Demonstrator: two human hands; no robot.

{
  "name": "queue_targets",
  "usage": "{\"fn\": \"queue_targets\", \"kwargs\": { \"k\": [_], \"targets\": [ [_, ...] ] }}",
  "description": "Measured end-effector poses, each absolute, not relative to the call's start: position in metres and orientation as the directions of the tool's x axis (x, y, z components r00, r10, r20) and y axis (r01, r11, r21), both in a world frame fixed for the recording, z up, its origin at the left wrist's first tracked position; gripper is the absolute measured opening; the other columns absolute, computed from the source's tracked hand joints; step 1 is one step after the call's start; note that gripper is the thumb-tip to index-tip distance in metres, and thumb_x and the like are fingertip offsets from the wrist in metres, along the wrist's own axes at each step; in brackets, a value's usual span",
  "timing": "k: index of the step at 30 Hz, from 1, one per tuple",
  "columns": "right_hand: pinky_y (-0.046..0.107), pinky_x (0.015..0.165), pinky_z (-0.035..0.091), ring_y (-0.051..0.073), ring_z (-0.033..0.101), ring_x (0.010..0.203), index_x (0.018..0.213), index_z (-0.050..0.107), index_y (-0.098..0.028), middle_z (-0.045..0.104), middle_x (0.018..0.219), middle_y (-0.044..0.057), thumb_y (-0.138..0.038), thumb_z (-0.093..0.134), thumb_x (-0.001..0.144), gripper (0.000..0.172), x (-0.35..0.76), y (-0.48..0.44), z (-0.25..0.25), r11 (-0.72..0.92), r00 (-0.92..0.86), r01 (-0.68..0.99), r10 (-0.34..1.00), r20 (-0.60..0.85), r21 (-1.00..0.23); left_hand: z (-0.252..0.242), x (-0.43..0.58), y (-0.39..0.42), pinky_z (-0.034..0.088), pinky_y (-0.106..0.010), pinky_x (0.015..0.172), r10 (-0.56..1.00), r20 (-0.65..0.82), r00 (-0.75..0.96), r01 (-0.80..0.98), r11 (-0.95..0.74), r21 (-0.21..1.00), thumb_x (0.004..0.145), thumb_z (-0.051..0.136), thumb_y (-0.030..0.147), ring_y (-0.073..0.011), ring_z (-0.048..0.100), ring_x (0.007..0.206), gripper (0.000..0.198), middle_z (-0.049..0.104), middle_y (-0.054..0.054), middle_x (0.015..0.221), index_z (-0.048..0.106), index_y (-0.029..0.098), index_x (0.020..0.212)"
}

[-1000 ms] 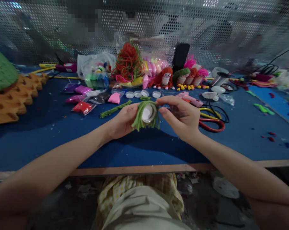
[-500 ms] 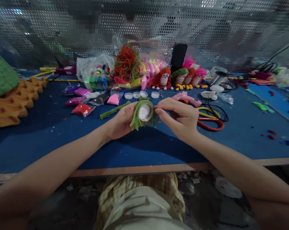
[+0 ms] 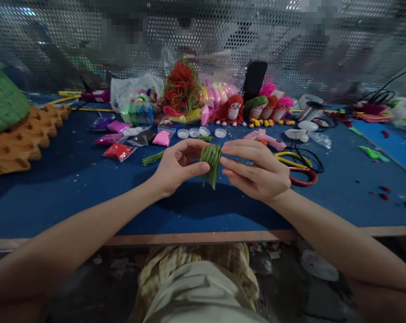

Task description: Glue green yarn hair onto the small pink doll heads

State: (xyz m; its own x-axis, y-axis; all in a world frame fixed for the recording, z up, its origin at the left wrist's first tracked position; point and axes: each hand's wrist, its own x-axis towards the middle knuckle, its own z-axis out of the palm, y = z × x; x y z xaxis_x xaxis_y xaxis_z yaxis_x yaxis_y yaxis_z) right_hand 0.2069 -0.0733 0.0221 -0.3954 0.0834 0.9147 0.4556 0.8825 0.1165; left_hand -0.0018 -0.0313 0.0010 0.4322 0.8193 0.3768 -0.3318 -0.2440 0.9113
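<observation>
Between my hands, above the blue table, is a small ring wrapped in green yarn (image 3: pixel 211 160), its loose strands hanging down. My left hand (image 3: pixel 181 165) grips it from the left, thumb in front and fingers behind. On the other side, my right hand (image 3: pixel 256 168) has its fingertips against the ring's right edge; whether they pinch a strand is hidden. The white inside of the ring is turned out of sight. Behind my left hand lies a bundle of cut green yarn (image 3: pixel 152 158). Several white caps (image 3: pixel 220 133) rest on the table just beyond.
Red-handled scissors (image 3: pixel 305 176) and a pink glue gun (image 3: pixel 265 139) lie right of my hands. Bags of coloured clay (image 3: pixel 118 151) are at left. Yarn-haired dolls (image 3: pixel 235 110), tangled yarn (image 3: pixel 181 87) and a phone (image 3: pixel 255 80) stand along the perforated back panel. An orange egg tray (image 3: pixel 31 139) sits far left.
The yarn-wrapped ring has turned from showing its white round opening to showing its yarn-covered side. My right fingers have gone from a pinch beside it to lying along its edge.
</observation>
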Motion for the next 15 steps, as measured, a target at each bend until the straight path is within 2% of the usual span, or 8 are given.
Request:
{"fn": "queue_targets", "kwargs": {
  "k": [5, 9, 15],
  "targets": [
    [0.039, 0.084, 0.066, 0.023, 0.073, 0.110, 0.121, 0.068, -0.024, 0.075, 0.109, 0.009, -0.014, 0.067, 0.089, 0.033, 0.2076, -0.0732, 0.0197, 0.882, -0.426, 0.453, 0.083, 0.901, 0.134, 0.0003, -0.0011, -0.0308, 0.058, -0.025, 0.082, 0.798, 0.437, 0.415, -0.358, -0.299, 0.885, 0.061, 0.095, 0.034, -0.0157, 0.073, 0.091, 0.046, 0.078, -0.002, 0.097, 0.074, 0.021, 0.100],
    [0.040, 0.088, 0.065, 0.026, 0.073, 0.109, 0.123, 0.068, -0.016, 0.075, 0.107, 0.013, -0.010, 0.069, 0.085, 0.038, 0.2072, -0.0728, 0.0185, 0.896, -0.421, 0.417, 0.042, 0.906, 0.151, -0.0006, -0.0014, -0.0301, 0.058, -0.024, 0.080, 0.784, 0.455, 0.422, -0.353, -0.320, 0.879, 0.062, 0.094, 0.031, -0.0143, 0.073, 0.089, 0.044, 0.078, -0.001, 0.096, 0.074, 0.021, 0.100],
    [0.039, 0.088, 0.065, 0.025, 0.073, 0.108, 0.128, 0.068, -0.019, 0.076, 0.108, 0.010, -0.013, 0.068, 0.085, 0.044, 0.2072, -0.0699, 0.0180, 0.905, -0.422, 0.397, 0.035, 0.906, 0.150, 0.0002, -0.0026, -0.0319, 0.058, -0.025, 0.078, 0.800, 0.410, 0.438, -0.328, -0.283, 0.901, 0.061, 0.094, 0.030, -0.0158, 0.074, 0.089, 0.044, 0.079, -0.002, 0.097, 0.073, 0.020, 0.098]
  ]
}}
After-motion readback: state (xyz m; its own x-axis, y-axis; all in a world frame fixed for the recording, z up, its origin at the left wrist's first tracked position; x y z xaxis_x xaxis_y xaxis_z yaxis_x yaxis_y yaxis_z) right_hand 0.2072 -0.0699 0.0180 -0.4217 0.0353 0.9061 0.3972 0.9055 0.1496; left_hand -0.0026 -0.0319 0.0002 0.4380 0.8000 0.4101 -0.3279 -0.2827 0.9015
